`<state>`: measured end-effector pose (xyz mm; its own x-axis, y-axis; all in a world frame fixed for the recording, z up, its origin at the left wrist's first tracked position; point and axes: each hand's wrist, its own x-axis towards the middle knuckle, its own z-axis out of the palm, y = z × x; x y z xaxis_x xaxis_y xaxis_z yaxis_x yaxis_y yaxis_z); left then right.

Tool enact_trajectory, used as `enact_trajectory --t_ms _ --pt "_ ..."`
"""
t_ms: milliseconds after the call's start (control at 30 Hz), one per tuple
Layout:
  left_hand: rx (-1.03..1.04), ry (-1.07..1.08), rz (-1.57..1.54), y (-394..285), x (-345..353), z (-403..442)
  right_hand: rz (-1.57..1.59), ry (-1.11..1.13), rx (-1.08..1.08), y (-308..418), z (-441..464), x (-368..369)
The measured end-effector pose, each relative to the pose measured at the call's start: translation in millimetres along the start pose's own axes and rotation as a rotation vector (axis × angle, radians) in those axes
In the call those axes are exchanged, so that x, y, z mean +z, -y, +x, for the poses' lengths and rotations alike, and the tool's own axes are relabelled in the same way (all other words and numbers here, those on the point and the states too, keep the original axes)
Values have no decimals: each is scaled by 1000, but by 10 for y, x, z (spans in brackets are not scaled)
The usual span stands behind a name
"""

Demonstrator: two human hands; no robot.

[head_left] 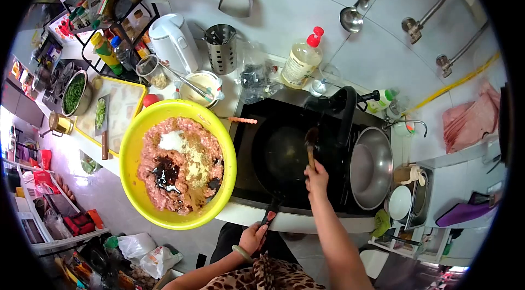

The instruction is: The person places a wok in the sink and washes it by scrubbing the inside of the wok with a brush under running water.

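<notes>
My left hand (253, 237) is wrapped round the black handle of a dark wok (281, 153). The wok sits on a black surface under a black faucet (349, 112). In my right hand (316, 178) is the wooden handle of a brush (311, 139) with a dark head, held above the wok's right side. To the left of the wok stands a large yellow basin (232, 180) of minced meat (158, 180), topped with white powder, dark sauce and pale yellow bits. A twisted pink handle (242, 120) sticks out past the basin's rim.
A steel bowl (371, 167) lies to the right of the wok. Behind are a soap bottle (302, 63), a utensil holder (221, 49) and a white kettle (174, 44). On the left, a knife (105, 131) rests on a cutting board (120, 96) beside a bowl of chopped greens (75, 93).
</notes>
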<state>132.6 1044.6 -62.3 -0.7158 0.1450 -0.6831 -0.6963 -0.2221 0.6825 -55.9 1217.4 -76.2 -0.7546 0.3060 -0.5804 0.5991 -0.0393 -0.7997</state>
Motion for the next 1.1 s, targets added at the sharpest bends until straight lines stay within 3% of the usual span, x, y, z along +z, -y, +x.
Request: enact_trajectory --t_ms 33,67,133,200,267,333,367,400,467,567,667,733,867,933,1000,1100 --pt "-12 -2 -11 -9 -19 0 -288 21 -93 -73 0 -125" --pt "-19 -6 -18 -19 -36 -2 -594 131 -339 -276 218 -369" --pt "-20 -5 -17 -46 -61 -4 -1219 211 -729 283 74 -578" --pt "-23 0 3 -19 -80 -12 -1595 158 -864 815 -23 -542" --pt "-11 21 -34 60 -98 17 -1946 100 -940 1155 22 -457" --pt "-33 18 -49 30 -96 11 -2296 255 -875 1297 84 -451" --pt "-35 13 -68 4 -102 0 -2428 416 -730 1339 48 -476" --pt "-39 5 -88 -11 -109 -14 -2433 425 -727 1346 -55 -489" --pt "-49 -7 -109 4 -127 -9 -2316 783 -470 1237 -273 -530" --pt "-53 20 -66 -54 -142 -6 -1727 889 -500 1045 -603 -303" --pt "-92 11 -7 -53 -146 4 -966 853 -390 752 -295 62" --pt "-75 13 25 -57 -164 21 -600 673 -134 887 -33 263" --pt "-56 9 10 42 -157 20 211 550 135 706 516 -386" --pt "-43 8 -14 -14 -149 11 312 209 144 334 381 -646" --pt "-29 3 -36 -60 -165 26 339 71 210 235 -137 -542" --pt "-53 16 -61 -48 -199 27 71 218 254 315 -399 -350"
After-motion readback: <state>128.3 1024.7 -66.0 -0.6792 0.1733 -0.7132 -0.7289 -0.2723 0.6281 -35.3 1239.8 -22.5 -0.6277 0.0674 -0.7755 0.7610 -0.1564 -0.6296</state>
